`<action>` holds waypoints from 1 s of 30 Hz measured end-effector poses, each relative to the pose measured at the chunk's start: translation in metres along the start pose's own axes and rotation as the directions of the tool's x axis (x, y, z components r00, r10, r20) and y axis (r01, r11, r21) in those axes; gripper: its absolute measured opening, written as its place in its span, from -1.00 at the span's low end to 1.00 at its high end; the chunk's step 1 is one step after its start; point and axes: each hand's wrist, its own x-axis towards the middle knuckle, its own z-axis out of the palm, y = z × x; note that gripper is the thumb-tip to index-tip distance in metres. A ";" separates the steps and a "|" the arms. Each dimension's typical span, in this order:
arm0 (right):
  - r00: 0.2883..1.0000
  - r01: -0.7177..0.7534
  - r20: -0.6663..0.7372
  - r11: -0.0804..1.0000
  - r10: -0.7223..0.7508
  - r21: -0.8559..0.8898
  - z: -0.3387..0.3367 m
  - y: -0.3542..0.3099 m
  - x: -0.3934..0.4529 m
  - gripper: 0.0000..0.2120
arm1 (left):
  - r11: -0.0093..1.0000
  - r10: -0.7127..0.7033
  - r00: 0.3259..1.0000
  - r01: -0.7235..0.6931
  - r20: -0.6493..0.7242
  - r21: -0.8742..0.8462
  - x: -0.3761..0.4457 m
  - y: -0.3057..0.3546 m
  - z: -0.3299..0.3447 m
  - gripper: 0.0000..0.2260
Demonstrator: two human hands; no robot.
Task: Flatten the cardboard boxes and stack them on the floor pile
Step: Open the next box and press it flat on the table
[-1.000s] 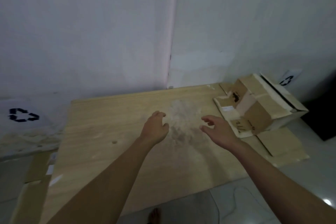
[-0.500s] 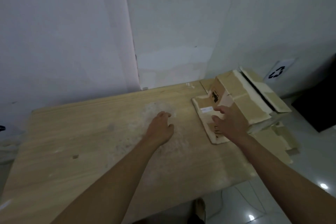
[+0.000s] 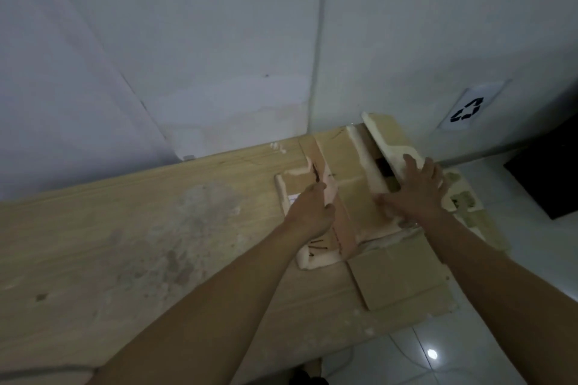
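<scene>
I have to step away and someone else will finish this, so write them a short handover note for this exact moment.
Left hand: on the near-left side of the cardboard box, fingers curled at its taped edge; whether it grips is unclear.
Right hand: fingers spread, pressing on the box's top flaps.
The box sits at the right end of the wooden board, on flattened cardboard.
Done: both hands on the box.
Left: flatten it, stack it on the pile.
</scene>
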 end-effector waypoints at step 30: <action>0.930 0.274 0.196 0.943 -0.310 0.190 0.112 -0.169 -0.140 0.07 | 0.839 -0.541 0.715 0.497 -0.443 -0.222 -0.105 -0.161 -0.050 -0.35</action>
